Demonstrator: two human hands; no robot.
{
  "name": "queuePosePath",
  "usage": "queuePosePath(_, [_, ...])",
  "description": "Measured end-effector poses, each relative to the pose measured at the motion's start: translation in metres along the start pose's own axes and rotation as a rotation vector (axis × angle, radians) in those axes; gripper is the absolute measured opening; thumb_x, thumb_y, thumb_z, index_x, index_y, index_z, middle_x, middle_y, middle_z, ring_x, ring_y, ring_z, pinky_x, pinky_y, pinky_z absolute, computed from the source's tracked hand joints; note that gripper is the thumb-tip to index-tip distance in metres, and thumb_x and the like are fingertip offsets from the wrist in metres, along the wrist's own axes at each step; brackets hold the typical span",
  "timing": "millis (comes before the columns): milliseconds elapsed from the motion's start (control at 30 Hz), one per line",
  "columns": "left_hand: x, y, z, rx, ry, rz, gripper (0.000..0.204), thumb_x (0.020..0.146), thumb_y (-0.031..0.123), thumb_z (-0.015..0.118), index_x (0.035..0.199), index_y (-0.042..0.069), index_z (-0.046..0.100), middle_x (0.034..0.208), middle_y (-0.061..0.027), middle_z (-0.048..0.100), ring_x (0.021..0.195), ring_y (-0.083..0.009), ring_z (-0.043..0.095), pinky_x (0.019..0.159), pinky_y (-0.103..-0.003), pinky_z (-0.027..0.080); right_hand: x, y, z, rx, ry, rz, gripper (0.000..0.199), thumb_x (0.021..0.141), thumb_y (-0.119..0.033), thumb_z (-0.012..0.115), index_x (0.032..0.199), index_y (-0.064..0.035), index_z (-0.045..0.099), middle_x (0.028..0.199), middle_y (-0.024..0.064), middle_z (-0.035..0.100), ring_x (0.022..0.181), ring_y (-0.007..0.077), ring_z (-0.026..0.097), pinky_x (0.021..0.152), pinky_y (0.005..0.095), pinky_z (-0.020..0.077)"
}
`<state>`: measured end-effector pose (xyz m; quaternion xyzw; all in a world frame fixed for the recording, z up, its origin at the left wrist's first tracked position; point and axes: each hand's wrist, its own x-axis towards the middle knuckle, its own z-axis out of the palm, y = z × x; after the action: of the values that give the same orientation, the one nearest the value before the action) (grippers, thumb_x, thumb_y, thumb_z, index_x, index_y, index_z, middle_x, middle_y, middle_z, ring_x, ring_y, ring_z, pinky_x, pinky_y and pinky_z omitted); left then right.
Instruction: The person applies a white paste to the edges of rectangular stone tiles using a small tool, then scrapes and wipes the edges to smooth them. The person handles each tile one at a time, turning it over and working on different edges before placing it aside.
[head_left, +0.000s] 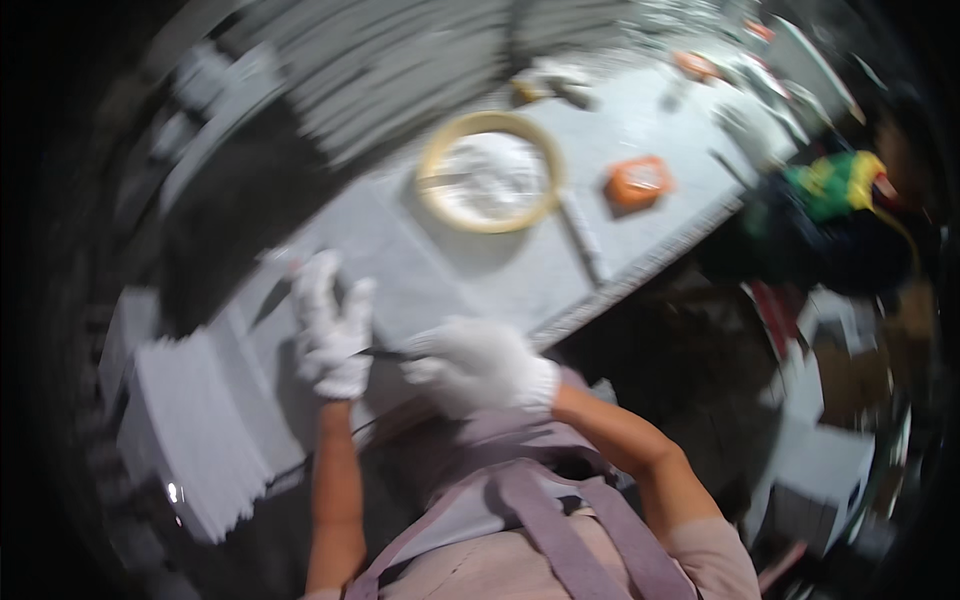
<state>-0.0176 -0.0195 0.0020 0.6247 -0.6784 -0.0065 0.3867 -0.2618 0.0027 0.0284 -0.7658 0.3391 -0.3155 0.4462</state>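
Note:
White knitted gloves cover both my hands. My left hand (335,325) is over the near left part of the pale table (500,290), its thumb and fingers apart. To its right, my right hand (475,368) is closed around a thin dark tool (382,353), whose exact kind is blurred. The tool's exposed end points left and reaches the palm side of my left glove; whether they touch I cannot tell. Beyond my hands stands a round basin with a yellow rim (552,140), holding a white material (490,175).
An orange container (640,182) sits right of the basin, beside a narrow strip (580,238) on the table. A stack of pale sheets (195,430) stands at the left. Ridged grey material (400,60) lies beyond the table. A green-and-yellow bundle (840,185) is at the right.

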Motion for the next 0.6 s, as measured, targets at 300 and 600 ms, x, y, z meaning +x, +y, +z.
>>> queuePosePath(300, [0.026,-0.043,0.019,-0.053,-0.25,-0.027,0.085,0.092,0.054,0.078,0.155,0.004,0.049,0.161,-0.0195,0.045,0.15,-0.0359,0.042,0.126,-0.048,0.031,-0.001,-0.012,-0.013,0.173,0.028,0.125,0.027,0.099,-0.032,0.071,0.12,-0.0152,0.074,0.104,0.0098,0.072,0.093,0.0336,0.071,0.083,0.0433,0.0561])
queuePosePath(600, [0.033,-0.032,0.014,-0.13,-0.288,-0.161,0.082,0.09,0.051,0.082,0.153,0.007,0.052,0.16,-0.018,0.047,0.149,-0.0376,0.042,0.126,-0.048,0.031,-0.001,-0.001,-0.001,0.157,0.105,-0.053,0.029,0.101,-0.034,0.069,0.12,-0.0123,0.074,0.103,0.0127,0.074,0.093,0.034,0.072,0.082,0.0424,0.0577])
